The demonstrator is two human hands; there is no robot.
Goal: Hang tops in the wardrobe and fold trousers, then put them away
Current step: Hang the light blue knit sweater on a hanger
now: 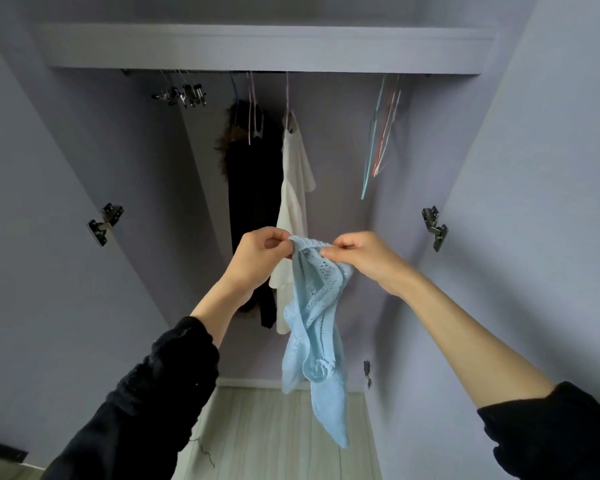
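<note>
Two doors: the wardrobe (pixel 326 46) stands open, its smooth lilac panels swung out at left and right, each with a dark metal hinge (pixel 105 223) on the inner edge.
Rail: runs under the top shelf; hard to see in the shadow.
Black coat (pixel 253 202): long, matte, hanging left of middle on the rail, with a brown fur trim at its collar.
White top (pixel 293 202): thin, smooth cloth, hanging just right of the coat on a pink hanger, its hem flared.
Blue top (pixel 312 327): pale blue knit with open lace holes and a small knitted flower low down; it hangs limp and twisted in front of the wardrobe's middle, held at its upper edge, its pointed tail dangling over the floor.
Floor (pixel 274 427): pale wood-grain boards.
Sleeves: black, fuzzy, pushed back from both forearms.
Left hand (pixel 260 252): fingers curled, thumb and fingertips pinching the blue top's upper edge on its left side.
Right hand (pixel 357 254): fingers curled, pinching the same edge just beside the left.
Spare hangers (pixel 381 133): thin wire ones, blue, pink and white, bunched at the rail's right end, tilted.
Clip hangers (pixel 182 93): shiny metal clips clustered at the rail's left end.
</note>
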